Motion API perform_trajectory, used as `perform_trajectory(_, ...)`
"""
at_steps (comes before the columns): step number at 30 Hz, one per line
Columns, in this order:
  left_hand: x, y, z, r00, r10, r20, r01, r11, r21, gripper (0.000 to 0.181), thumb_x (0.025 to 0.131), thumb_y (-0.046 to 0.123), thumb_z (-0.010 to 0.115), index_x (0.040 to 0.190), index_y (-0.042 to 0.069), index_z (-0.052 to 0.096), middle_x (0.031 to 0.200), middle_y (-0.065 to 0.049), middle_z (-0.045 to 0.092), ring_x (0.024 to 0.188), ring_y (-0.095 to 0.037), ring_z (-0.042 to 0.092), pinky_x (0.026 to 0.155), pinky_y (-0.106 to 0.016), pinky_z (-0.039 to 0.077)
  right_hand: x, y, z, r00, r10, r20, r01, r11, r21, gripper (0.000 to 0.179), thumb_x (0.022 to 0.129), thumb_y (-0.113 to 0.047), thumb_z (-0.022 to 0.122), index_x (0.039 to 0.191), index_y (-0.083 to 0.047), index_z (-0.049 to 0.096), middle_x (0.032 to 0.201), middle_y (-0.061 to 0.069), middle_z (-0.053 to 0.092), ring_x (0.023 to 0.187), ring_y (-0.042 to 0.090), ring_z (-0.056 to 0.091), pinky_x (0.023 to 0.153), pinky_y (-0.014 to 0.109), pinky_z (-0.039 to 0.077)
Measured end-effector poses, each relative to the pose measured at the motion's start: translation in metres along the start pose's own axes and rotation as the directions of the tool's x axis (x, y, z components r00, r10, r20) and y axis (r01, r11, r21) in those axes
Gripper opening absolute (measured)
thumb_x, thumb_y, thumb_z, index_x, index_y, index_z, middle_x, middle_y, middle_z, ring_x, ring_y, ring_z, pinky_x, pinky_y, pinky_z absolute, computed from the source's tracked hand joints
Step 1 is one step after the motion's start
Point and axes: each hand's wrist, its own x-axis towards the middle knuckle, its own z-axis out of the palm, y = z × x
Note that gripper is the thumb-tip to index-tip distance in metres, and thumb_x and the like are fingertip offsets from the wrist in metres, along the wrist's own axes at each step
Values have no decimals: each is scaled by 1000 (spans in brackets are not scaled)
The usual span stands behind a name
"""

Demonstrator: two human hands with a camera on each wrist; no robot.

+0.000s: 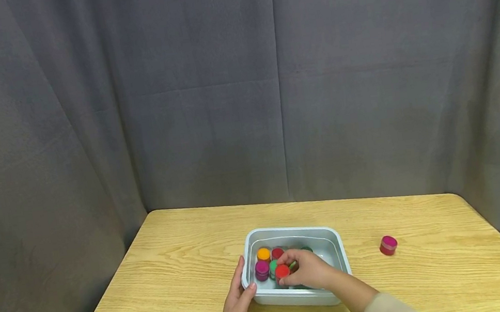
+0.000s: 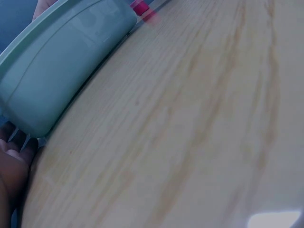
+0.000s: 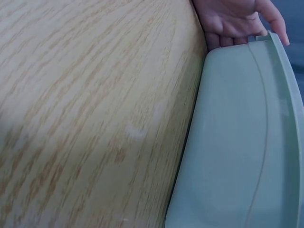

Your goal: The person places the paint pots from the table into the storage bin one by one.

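Note:
A pale plastic basin (image 1: pixel 298 299) holds several small round containers. My left hand (image 1: pixel 234 306) grips its left end, thumb over the rim and the other fingers against the outer wall, as the right wrist view also shows. Reaching in over the front rim, my right hand (image 1: pixel 310 272) pinches a small round container with a red top (image 1: pixel 282 270) between thumb and fingers. Beside it are an orange-topped container (image 1: pixel 263 253), a purple one (image 1: pixel 261 271), a green one (image 1: pixel 273 266) and a dark red one (image 1: pixel 277 252). The right hand partly hides more green ones.
A magenta round container (image 1: pixel 388 245) stands on the wooden table (image 1: pixel 189 267), to the right of the basin. Grey curtains (image 1: pixel 206 104) hang behind the table and along both sides.

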Motion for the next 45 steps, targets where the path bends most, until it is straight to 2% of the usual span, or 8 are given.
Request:
perform_trajectory(12, 0, 1, 0, 1000, -6, 3, 6, 1000, -3, 65, 102, 22, 48, 158, 16, 16, 166, -13, 8, 151, -40, 9, 121, -52, 14, 3, 2, 2, 1000, 15, 15, -13, 997, -79, 33, 75, -14, 83, 103, -8, 68, 98, 2, 64, 79, 13, 57, 71, 24, 51)
perform_trajectory(29, 1, -1, -1, 1000, -5, 5, 5, 1000, -1, 65, 102, 21, 47, 158, 14, 16, 166, -14, 7, 151, -40, 8, 120, -51, 13, 2, 0, 2, 1000, 19, 21, -18, 997, -72, 34, 77, -12, 81, 108, -7, 68, 102, 5, 65, 82, 15, 60, 73, 27, 55)
perform_trajectory(37, -1, 1, 1, 1000, 8, -2, -8, 1000, 11, 65, 101, 20, 48, 158, 14, 16, 165, -16, 8, 151, -42, 7, 120, -55, 13, -1, -1, -2, 1000, 29, 5, -29, 999, -38, 36, 78, -13, 81, 111, -6, 68, 103, 7, 66, 83, 15, 59, 71, 27, 53)
perform_trajectory(45, -1, -1, 1, 1000, -1, -23, 2, 1000, 13, 63, 102, 21, 48, 158, 15, 19, 165, -13, 10, 151, -40, 10, 120, -54, 14, -7, -2, -27, 999, 39, -32, -38, 998, 54, 39, 82, -13, 78, 117, -1, 64, 111, 17, 65, 87, 18, 59, 72, 27, 54)
